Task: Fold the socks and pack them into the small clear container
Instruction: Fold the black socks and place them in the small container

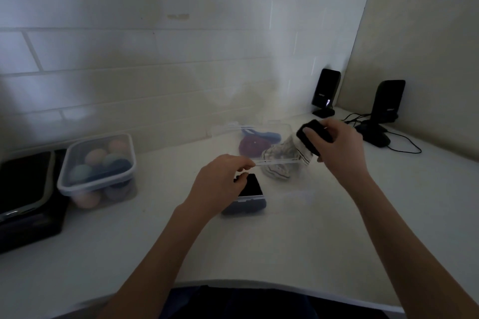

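On the white counter [298,235], just ahead of me, sits the small clear container [245,202], with dark fabric showing inside it at the near wall. My left hand [220,179] is at its far edge; thumb and forefinger pinch the end of a thin clear strip [274,161], which I take to be a lid seen edge-on, though blur prevents certainty. My right hand [337,142] is raised above the counter and grips a rolled black sock [311,136], fingers curled over its top.

Beneath that hand lies a crumpled striped sock [278,160], pale with dark lines, unfolded. Behind it are a maroon sock [250,146] and a blue sock [261,133], apparently in or against a second clear tray [220,129]; which, I cannot tell.

Handling assessment: the socks are light, soft and compressible, with no fragility. A roll holds shape only under pressure, so I judge the grip belongs across its middle, keeping the layers closed until it is seated. The container is light, thin-walled and likely to slide on the smooth counter; it should be steadied at the rim while a sock is pressed in.
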A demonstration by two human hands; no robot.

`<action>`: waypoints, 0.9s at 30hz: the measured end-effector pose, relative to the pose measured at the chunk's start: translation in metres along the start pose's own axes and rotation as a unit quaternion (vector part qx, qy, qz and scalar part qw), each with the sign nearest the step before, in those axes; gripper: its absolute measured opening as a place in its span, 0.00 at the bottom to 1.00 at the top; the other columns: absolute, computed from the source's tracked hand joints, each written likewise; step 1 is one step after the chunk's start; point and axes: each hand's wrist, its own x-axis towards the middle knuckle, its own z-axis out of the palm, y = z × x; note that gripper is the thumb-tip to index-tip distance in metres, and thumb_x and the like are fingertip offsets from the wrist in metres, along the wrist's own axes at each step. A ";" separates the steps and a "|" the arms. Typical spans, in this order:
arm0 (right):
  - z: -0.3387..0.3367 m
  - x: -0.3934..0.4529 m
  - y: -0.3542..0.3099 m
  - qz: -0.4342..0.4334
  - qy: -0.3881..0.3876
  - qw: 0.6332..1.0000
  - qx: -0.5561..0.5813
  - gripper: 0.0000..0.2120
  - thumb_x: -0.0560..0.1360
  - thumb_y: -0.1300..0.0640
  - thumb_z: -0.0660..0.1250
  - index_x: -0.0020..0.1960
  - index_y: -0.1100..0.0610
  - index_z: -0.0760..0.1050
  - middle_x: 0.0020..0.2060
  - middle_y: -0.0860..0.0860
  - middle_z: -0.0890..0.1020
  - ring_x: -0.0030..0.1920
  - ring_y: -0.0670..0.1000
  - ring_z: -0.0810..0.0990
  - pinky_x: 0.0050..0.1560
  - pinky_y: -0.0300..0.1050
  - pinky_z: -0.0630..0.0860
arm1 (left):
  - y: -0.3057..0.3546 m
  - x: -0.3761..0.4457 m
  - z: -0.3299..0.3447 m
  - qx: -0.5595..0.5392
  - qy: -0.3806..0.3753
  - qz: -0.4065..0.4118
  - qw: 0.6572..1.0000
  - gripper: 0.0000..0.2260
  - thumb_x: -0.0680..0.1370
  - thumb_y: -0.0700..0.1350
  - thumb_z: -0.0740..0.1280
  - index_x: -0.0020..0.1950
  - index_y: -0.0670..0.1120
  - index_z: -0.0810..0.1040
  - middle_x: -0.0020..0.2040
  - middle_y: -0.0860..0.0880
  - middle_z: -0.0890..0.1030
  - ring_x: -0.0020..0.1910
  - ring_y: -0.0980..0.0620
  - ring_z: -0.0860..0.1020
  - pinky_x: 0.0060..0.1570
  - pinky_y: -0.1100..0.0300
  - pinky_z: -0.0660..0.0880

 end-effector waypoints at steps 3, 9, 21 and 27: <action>-0.005 -0.005 -0.026 -0.020 -0.023 0.997 0.074 0.08 0.72 0.52 0.70 0.44 0.57 0.81 0.26 0.44 0.81 0.21 0.41 0.75 0.22 0.29 0.67 | 0.006 0.003 0.001 -0.025 0.021 0.020 0.999 0.17 0.76 0.46 0.66 0.65 0.53 0.73 0.60 0.53 0.78 0.59 0.53 0.73 0.58 0.60 0.71; -0.009 -0.010 -0.061 0.014 -0.137 0.969 0.204 0.10 0.76 0.51 0.65 0.43 0.53 0.82 0.18 0.46 0.73 0.15 0.42 0.64 0.18 0.33 0.59 | 0.041 0.023 -0.009 -0.254 -0.001 0.013 0.967 0.28 0.75 0.54 0.66 0.73 0.54 0.61 0.67 0.59 0.69 0.66 0.62 0.68 0.65 0.66 0.65; -0.007 -0.012 -0.045 0.023 -0.343 0.922 0.176 0.13 0.71 0.61 0.72 0.55 0.52 0.79 0.34 0.40 0.82 0.25 0.41 0.71 0.25 0.34 0.63 | 0.038 0.037 -0.011 -0.538 0.063 -0.144 0.828 0.09 0.78 0.41 0.62 0.55 0.43 0.79 0.44 0.48 0.84 0.42 0.54 0.82 0.44 0.55 0.81; 0.012 -0.013 -0.037 0.024 -0.281 0.946 0.157 0.15 0.66 0.58 0.76 0.47 0.54 0.72 0.43 0.46 0.82 0.39 0.45 0.81 0.40 0.38 0.78 | 0.039 0.041 -0.016 -0.598 0.071 -0.128 0.788 0.09 0.79 0.37 0.60 0.51 0.43 0.80 0.41 0.49 0.84 0.40 0.53 0.82 0.42 0.57 0.81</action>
